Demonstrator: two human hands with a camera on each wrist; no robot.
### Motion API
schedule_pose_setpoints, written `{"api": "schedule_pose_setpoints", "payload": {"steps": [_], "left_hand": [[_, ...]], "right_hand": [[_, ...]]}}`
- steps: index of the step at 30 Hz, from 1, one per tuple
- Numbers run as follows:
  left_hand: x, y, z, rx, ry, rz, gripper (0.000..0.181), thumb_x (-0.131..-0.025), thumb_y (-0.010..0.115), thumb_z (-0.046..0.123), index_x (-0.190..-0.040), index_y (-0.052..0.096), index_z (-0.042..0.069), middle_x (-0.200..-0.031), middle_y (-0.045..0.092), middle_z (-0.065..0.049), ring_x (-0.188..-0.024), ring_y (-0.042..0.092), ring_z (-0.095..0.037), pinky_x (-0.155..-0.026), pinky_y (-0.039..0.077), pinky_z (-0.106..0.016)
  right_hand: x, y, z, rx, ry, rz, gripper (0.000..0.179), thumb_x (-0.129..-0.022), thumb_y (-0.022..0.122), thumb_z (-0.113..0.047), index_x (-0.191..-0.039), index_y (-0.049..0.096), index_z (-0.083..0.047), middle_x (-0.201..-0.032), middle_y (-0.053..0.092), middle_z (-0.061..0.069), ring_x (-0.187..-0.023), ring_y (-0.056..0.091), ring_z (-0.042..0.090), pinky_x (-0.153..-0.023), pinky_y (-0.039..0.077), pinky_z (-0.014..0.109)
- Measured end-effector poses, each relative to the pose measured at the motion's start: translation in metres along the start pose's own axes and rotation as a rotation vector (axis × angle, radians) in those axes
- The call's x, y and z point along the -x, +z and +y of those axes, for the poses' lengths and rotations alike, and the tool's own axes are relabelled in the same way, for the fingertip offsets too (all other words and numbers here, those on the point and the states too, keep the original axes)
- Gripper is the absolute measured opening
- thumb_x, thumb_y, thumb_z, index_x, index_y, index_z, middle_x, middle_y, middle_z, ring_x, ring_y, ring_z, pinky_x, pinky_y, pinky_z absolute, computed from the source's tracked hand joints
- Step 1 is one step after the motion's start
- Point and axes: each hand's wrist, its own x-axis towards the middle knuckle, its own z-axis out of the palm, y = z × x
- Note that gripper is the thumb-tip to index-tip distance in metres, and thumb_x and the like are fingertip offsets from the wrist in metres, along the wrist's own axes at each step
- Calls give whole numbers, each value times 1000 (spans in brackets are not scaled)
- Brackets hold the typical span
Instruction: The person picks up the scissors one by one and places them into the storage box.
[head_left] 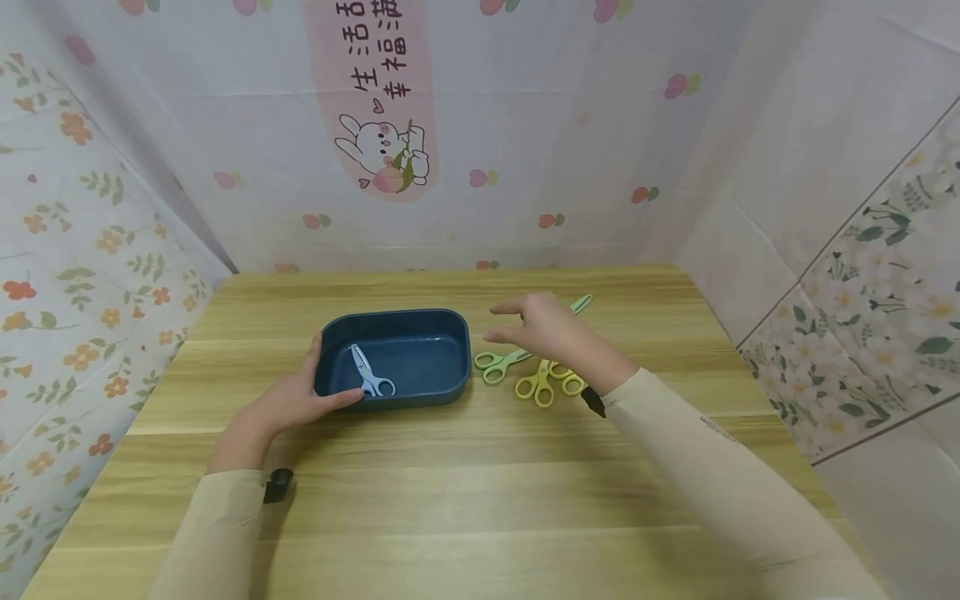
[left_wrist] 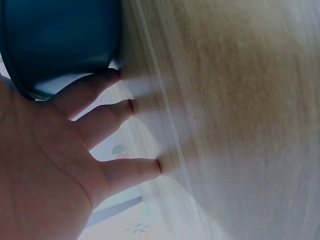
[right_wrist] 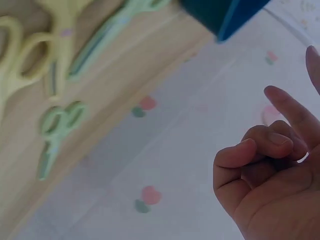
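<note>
A dark blue rectangular box (head_left: 420, 401) sits on the table with light blue scissors (head_left: 362, 363) inside. My left hand (head_left: 288, 402) is at the box's left end, its thumb along the front rim. In the left wrist view its other fingers (left_wrist: 105, 120) are spread and fairly straight. Above the table, right of the box, hovers my right hand (head_left: 551, 327), holding nothing. Its thumb and index finger are apart, while other fingers (right_wrist: 237, 155) curl in. Below it lie green scissors (head_left: 513, 357) and yellow scissors (head_left: 542, 377), partly hidden by the hand and forearm.
Another pair of green scissors (head_left: 581, 304) lies farther back, mostly behind the right hand. A second yellow pair (right_wrist: 30, 77) shows in the right wrist view. Patterned curtain (head_left: 487, 208) hangs behind the wood-grain table (head_left: 450, 500), with patterned panels at both sides.
</note>
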Motion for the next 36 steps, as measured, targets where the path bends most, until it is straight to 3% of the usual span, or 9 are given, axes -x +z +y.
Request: {"api": "schedule_pose_setpoints", "payload": {"steps": [3, 5, 7, 10, 17, 20, 24, 28, 36], "left_hand": [[1, -1, 1, 1, -4, 1, 136, -89, 60, 83, -166, -27, 12, -164, 28, -45, -140, 49, -62, -116, 42, -71], [2, -1, 1, -3, -3, -1, 136, -90, 60, 83, -165, -28, 11, -164, 27, -46, -140, 48, -63, -115, 42, -71], [2, -1, 2, 7, -9, -4, 136, -89, 60, 83, -165, -29, 12, -165, 25, -45, -142, 47, -62, -116, 42, -71], [2, 0, 1, 21, -13, -5, 136, -90, 60, 83, -165, -29, 13, -167, 22, -44, -143, 45, -63, -117, 41, -72], [0, 1, 1, 15, -5, -5, 137, -89, 61, 83, -165, -29, 13, -167, 22, -44, -141, 47, -63, -115, 42, -72], [-1, 1, 1, 19, -5, -5, 137, -90, 61, 82, -165, -30, 13, -166, 23, -44, -141, 48, -63, -115, 42, -71], [-1, 1, 1, 20, -2, -5, 136, -90, 61, 82, -165, -29, 13, -166, 23, -44, -141, 48, -63, -115, 42, -71], [-1, 2, -1, 18, 5, -5, 135, -91, 60, 82, -165, -29, 12, -166, 24, -45, -141, 48, -63, -115, 42, -71], [0, 1, 1, 24, -3, -7, 135, -90, 60, 82, -165, -29, 13, -167, 22, -44, -143, 46, -63, -116, 41, -71]], "right_hand": [[6, 4, 16, 29, 27, -9, 58, -100, 74, -47, -148, 65, -16, -131, 76, 16, -86, 71, 21, -87, 55, 41], [10, 9, 27, 58, 48, -24, 57, -100, 74, -45, -147, 65, -14, -139, 72, 15, -98, 73, 26, -91, 55, 43], [13, 14, 36, 101, 70, -43, 57, -100, 74, -45, -147, 66, -13, -137, 73, 17, -98, 72, 26, -90, 55, 44], [18, 23, 52, 137, 102, -86, 56, -101, 73, -42, -146, 66, -11, -114, 79, 21, -71, 59, 25, -82, 53, 45], [35, 42, 82, 166, 99, -63, 46, -99, 75, -32, -136, 72, -4, -134, 75, 17, -121, 71, 34, -103, 56, 53], [41, 47, 91, 147, 103, -47, 41, -99, 74, -30, -132, 74, -5, -132, 76, 16, -118, 71, 33, -101, 56, 53], [44, 49, 97, 122, 107, -34, 38, -99, 75, -28, -128, 76, -4, -122, 79, 15, -89, 65, 23, -83, 55, 41], [48, 51, 102, 136, 92, -25, 35, -99, 74, -24, -127, 77, -4, -119, 80, 15, -77, 59, 16, -73, 50, 33], [66, 53, 109, 216, 49, -22, 29, -95, 77, -22, -120, 80, -8, -114, 81, 12, -88, 68, 21, -85, 58, 47]]}}
